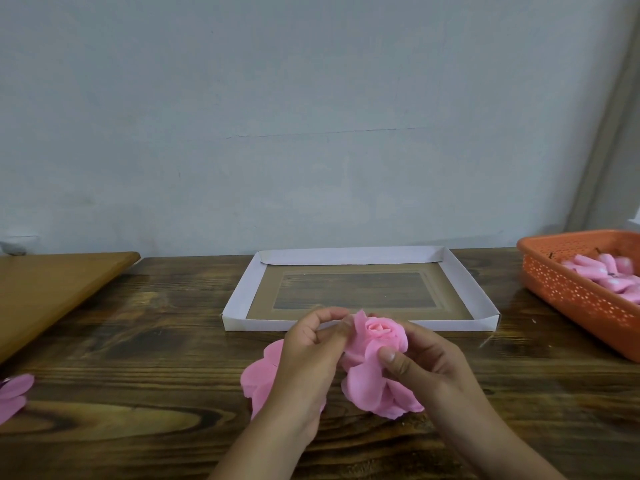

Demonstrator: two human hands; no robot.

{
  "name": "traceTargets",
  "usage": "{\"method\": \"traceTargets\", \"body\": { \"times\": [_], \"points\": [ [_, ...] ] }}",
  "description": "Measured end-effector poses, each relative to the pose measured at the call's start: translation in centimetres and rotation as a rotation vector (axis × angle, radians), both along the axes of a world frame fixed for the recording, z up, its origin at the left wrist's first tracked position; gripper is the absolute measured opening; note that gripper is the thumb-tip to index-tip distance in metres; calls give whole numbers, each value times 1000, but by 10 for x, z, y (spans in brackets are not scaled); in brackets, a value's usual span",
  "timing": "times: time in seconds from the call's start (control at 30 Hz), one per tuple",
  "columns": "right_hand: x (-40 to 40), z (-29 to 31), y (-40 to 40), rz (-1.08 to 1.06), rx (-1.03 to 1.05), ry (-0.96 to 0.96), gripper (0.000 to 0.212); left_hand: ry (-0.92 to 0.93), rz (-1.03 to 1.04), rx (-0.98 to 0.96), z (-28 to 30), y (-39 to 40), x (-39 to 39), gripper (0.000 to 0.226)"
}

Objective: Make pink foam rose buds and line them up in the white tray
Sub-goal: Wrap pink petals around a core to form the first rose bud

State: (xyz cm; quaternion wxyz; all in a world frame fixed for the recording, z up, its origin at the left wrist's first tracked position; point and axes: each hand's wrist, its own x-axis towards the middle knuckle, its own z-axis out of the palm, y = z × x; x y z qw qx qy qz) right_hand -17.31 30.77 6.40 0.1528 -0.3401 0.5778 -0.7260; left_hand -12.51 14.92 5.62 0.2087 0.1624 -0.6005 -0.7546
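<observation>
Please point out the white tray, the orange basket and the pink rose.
white tray (239,322): head view, front left wall.
orange basket (568,292): head view, perforated front wall.
pink rose (377,329): head view, rolled centre.

The tabletop (138,341) is showing dark, glossy wood grain. The tray (239,289) is looking like matt white card, the basket (571,292) perforated orange plastic, the rose (377,337) soft, matt pink foam.

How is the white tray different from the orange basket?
The white tray is flat, low-walled card and holds no buds; the orange basket is deeper, perforated, and holds pink foam pieces. The tray sits centred, the basket at the right edge. Both rest on the wooden table.
</observation>
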Motion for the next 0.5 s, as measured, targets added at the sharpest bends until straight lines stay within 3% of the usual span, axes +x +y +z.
{"method": "traceTargets", "body": {
  "times": [0.5],
  "points": [
    [-2,-1,0,19,5,-30,26,68,17,-148,5,7,6,5]
  ]
}}
